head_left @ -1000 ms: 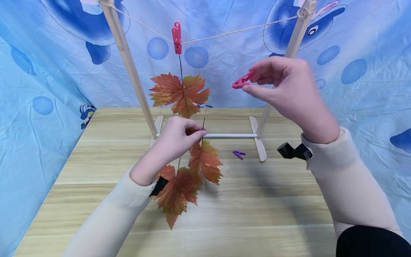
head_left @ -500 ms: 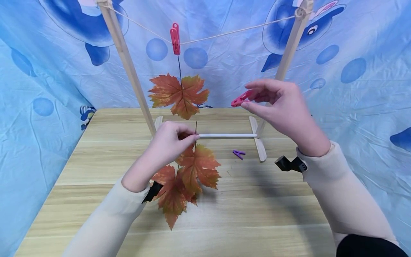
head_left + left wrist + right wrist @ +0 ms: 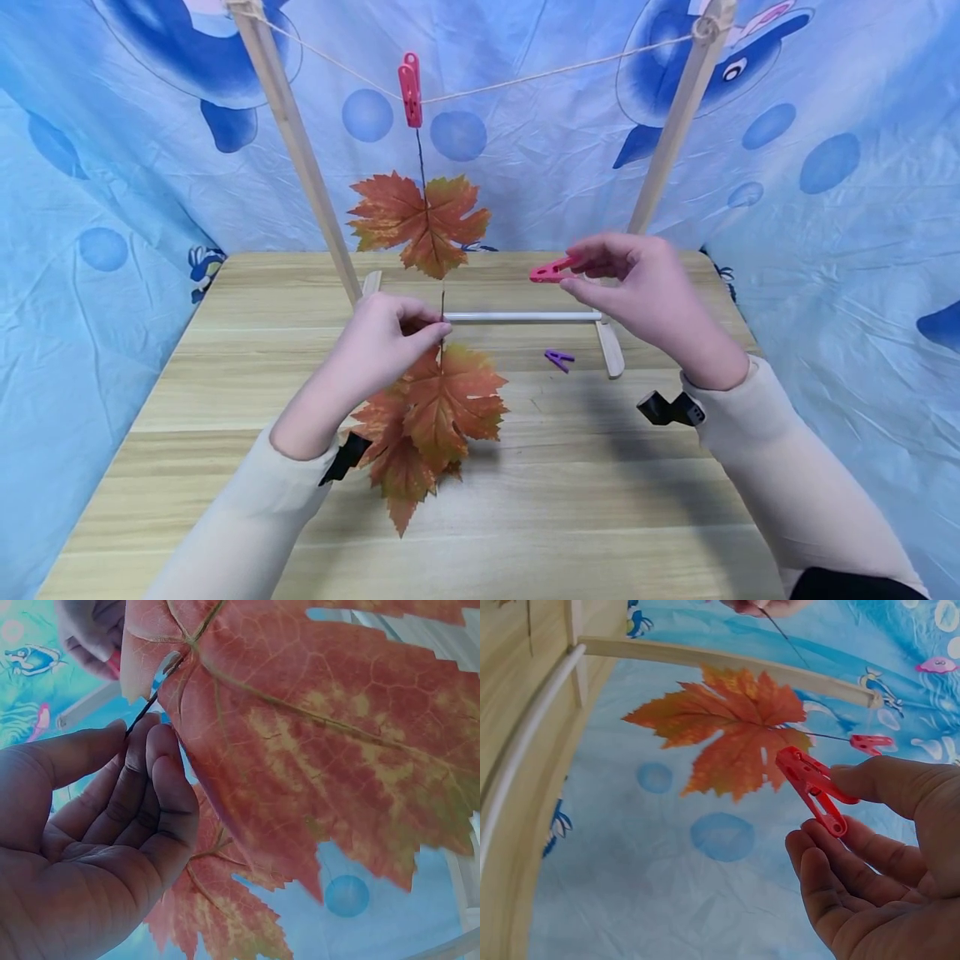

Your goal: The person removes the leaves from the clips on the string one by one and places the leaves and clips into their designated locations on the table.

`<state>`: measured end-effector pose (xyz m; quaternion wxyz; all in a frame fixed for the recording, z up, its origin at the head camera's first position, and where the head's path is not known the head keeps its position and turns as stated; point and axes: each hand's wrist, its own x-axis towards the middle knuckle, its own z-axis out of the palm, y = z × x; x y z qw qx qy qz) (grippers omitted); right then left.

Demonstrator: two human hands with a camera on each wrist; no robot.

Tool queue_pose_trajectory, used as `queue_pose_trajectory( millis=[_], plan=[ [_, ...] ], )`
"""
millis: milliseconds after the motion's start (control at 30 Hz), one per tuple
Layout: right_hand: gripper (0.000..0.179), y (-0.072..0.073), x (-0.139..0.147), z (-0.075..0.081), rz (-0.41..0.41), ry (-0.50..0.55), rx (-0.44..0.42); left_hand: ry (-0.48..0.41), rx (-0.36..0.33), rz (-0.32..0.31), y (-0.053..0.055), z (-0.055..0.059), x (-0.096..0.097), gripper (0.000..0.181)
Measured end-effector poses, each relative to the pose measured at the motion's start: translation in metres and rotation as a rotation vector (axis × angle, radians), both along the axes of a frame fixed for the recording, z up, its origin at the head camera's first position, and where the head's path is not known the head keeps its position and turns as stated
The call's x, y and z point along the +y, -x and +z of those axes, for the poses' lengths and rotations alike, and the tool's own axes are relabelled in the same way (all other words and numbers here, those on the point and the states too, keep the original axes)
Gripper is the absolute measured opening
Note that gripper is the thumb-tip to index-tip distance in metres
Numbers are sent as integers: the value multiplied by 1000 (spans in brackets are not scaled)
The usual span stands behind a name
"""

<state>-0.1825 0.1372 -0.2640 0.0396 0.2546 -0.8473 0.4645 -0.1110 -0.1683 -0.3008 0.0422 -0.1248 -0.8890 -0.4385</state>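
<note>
My left hand [image 3: 375,342] pinches the thin dark stem of an orange-red artificial maple leaf [image 3: 456,400], which hangs below the fingers. In the left wrist view that leaf [image 3: 330,735] fills much of the picture. My right hand [image 3: 637,292] holds a pink clothespin [image 3: 550,272] between thumb and fingers; the right wrist view shows the clothespin [image 3: 810,784] up close. Another maple leaf [image 3: 423,218] hangs by its stem from a second pink clothespin [image 3: 410,92] on the string [image 3: 555,77]. A further leaf [image 3: 401,492] lies on the table, partly covered by the held one.
A wooden frame with a left post [image 3: 296,150] and right post [image 3: 678,125] carries the sagging string. A white rod [image 3: 525,317] joins its feet. One small purple clothespin [image 3: 559,359] lies on the wooden table [image 3: 600,533]. Blue patterned cloth [image 3: 90,183] surrounds it.
My left hand has moved left and slightly down with its leaf, which now overlaps the lying one. My right hand has come down and a little left, still holding the pink clothespin.
</note>
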Motion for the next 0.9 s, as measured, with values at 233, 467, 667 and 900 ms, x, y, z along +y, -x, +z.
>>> queue_pose_trajectory(
  millis=[233,467,667,900],
  plan=[
    [24,-1,1,-13,-9,2,-15,26,-30,17,-2,-4,-8,8],
    [28,-1,2,-25,-20,-39,-68,55,-95,47,-6,-12,-21,10],
    [31,0,4,-39,0,-62,-47,75,-122,54,-8,-15,-27,11],
    [25,-2,3,-52,4,-83,-101,91,-165,78,-9,-21,-35,12]
  ],
)
